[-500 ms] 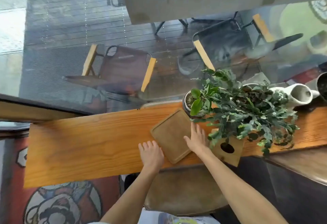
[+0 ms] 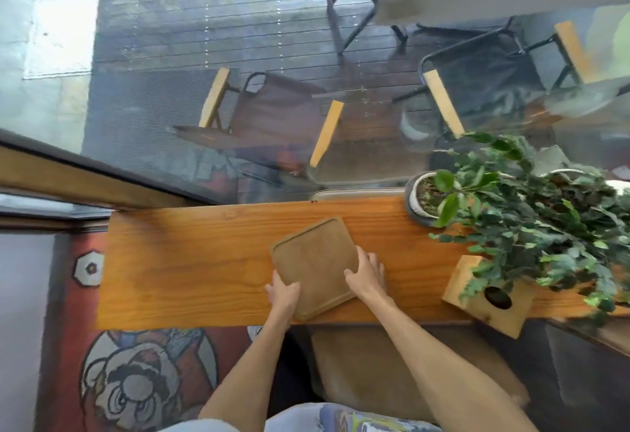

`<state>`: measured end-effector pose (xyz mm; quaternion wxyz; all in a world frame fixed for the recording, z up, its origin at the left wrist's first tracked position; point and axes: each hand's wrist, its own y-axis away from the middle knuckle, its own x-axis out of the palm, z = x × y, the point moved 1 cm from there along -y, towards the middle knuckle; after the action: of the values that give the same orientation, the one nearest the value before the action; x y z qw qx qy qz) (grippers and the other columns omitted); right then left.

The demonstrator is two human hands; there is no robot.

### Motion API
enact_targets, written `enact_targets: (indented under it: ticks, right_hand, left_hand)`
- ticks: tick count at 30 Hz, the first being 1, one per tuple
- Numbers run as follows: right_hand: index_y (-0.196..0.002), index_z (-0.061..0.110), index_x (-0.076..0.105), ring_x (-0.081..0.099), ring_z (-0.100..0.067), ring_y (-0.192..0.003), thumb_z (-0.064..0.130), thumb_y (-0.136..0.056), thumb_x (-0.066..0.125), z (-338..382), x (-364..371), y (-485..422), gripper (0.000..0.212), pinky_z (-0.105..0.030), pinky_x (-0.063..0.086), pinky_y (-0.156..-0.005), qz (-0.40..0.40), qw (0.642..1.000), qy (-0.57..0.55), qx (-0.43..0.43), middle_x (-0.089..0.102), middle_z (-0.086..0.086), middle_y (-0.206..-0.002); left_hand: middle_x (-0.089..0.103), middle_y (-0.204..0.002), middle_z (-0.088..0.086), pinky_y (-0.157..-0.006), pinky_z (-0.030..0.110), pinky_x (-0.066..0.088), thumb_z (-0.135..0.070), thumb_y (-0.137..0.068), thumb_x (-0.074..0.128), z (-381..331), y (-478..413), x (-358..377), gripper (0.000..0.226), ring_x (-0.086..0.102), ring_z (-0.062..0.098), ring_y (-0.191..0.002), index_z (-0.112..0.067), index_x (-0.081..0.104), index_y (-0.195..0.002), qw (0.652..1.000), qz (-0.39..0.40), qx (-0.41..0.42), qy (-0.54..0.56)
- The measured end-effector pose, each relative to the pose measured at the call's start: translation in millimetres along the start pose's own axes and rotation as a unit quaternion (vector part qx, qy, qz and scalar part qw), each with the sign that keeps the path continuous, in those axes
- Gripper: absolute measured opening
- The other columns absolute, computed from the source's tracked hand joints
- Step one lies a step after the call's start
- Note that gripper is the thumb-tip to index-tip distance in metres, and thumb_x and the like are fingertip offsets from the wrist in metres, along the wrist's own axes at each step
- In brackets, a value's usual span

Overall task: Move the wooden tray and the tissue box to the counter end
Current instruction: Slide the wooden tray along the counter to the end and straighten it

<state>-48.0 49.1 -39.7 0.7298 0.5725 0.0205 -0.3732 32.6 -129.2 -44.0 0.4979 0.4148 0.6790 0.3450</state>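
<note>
While lying flat mid-counter, wooden tray [image 2: 315, 262] gripped at near-left edge by left hand [image 2: 282, 295] and at right edge by right hand [image 2: 366, 274], fingers curled over rim. Orange wood counter [image 2: 191, 261] beside window glass. Right of tray, well apart: wooden tissue box [image 2: 487, 298], partly under leafy potted plant [image 2: 531, 216]. Below, patterned rug [image 2: 136, 380]

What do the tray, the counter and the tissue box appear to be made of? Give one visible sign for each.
Tray: seemingly wood, dull matt brown with faint grain and a raised rim.
Counter: wood or wood veneer, orange-brown with long grain lines and a slight sheen.
Tissue box: pale, apparently unfinished wood, plain flat faces with a dark round opening.
</note>
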Motion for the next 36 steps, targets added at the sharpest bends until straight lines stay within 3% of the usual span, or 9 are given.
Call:
enact_targets:
  ticks: [4,7,11,16,19,22,28,31,36]
  right_hand:
    - [-0.156,0.027,0.010,0.016,-0.031,-0.144,0.029,-0.097,0.047,68,72,11,0.070,-0.046,0.024,-0.116,0.080,0.996,-0.011,-0.039,0.013,0.000,-0.160]
    - [-0.156,0.025,0.010,0.022,-0.028,-0.138,0.024,-0.095,0.047,117,132,21,0.071,-0.045,0.030,-0.114,0.103,0.991,-0.025,-0.078,0.019,0.000,-0.156]
    - [-0.156,0.022,0.012,0.029,-0.024,-0.132,0.023,-0.096,0.048,170,201,27,0.070,-0.040,0.035,-0.109,0.072,0.990,-0.027,-0.119,0.025,-0.001,-0.151]
    - [-0.156,0.019,0.015,0.035,-0.020,-0.126,0.030,-0.095,0.055,206,258,15,0.074,-0.036,0.034,-0.107,-0.062,0.984,0.005,-0.167,0.035,0.000,-0.145]
    - [-0.156,0.021,0.018,0.032,-0.022,-0.128,0.043,-0.092,0.059,213,277,3,0.079,-0.041,0.030,-0.106,-0.158,0.959,0.100,-0.212,0.042,0.000,-0.140]
    - [-0.154,0.026,0.027,0.027,-0.027,-0.140,0.059,-0.089,0.049,205,282,-4,0.076,-0.049,0.022,-0.113,-0.208,0.921,0.189,-0.270,0.047,-0.001,-0.140]
    - [-0.155,0.021,0.021,0.011,-0.027,-0.152,0.073,-0.085,0.046,185,284,-6,0.092,-0.062,0.008,-0.119,-0.203,0.893,0.253,-0.314,0.032,0.002,-0.158]
    - [-0.154,0.018,0.027,0.013,-0.024,-0.152,0.072,-0.086,0.047,182,285,-10,0.089,-0.061,0.011,-0.119,-0.229,0.886,0.246,-0.320,0.030,0.002,-0.160]
    - [-0.153,0.026,0.029,0.014,-0.025,-0.152,0.067,-0.088,0.046,182,292,-14,0.079,-0.062,0.012,-0.119,-0.253,0.875,0.247,-0.330,0.029,0.002,-0.160]
  left_hand:
    - [0.007,-0.162,0.013,-0.117,0.051,0.032,-0.020,-0.092,0.055,33,-38,-105,0.076,0.020,0.037,-0.146,-0.024,0.017,-0.157,0.999,-0.031,-0.012,0.014]
    - [0.014,-0.160,0.018,-0.114,0.051,0.037,-0.017,-0.090,0.059,52,-66,-180,0.076,0.028,0.039,-0.143,-0.023,0.022,-0.156,0.998,-0.061,0.007,0.004]
    - [0.006,-0.163,0.016,-0.118,0.047,0.025,-0.020,-0.093,0.057,65,-94,-255,0.079,0.013,0.037,-0.149,-0.021,0.013,-0.158,0.996,-0.080,0.035,-0.035]
    - [0.020,-0.157,0.013,-0.117,0.050,0.026,-0.020,-0.090,0.057,68,-145,-317,0.079,0.018,0.040,-0.143,-0.017,0.015,-0.157,0.973,-0.089,0.169,-0.130]
    - [0.030,-0.154,0.014,-0.114,0.048,0.025,-0.023,-0.089,0.061,69,-173,-344,0.079,0.029,0.038,-0.137,-0.020,0.019,-0.156,0.932,-0.098,0.268,-0.222]
    - [0.025,-0.161,0.002,-0.112,0.052,0.024,-0.044,-0.092,0.057,77,-187,-362,0.074,0.029,0.034,-0.136,-0.032,0.021,-0.155,0.870,-0.090,0.355,-0.330]
    - [0.001,-0.168,0.000,-0.118,0.065,-0.005,-0.074,-0.086,0.043,110,-207,-367,0.078,0.014,0.030,-0.146,-0.042,0.020,-0.154,0.775,-0.101,0.458,-0.423]
    - [0.003,-0.167,0.012,-0.113,0.075,-0.002,-0.080,-0.083,0.038,116,-213,-361,0.085,0.000,0.038,-0.153,-0.038,0.022,-0.155,0.748,-0.112,0.483,-0.442]
    - [0.018,-0.163,0.021,-0.110,0.079,0.008,-0.085,-0.079,0.041,119,-218,-359,0.089,0.013,0.044,-0.150,-0.035,0.032,-0.152,0.705,-0.158,0.514,-0.463]
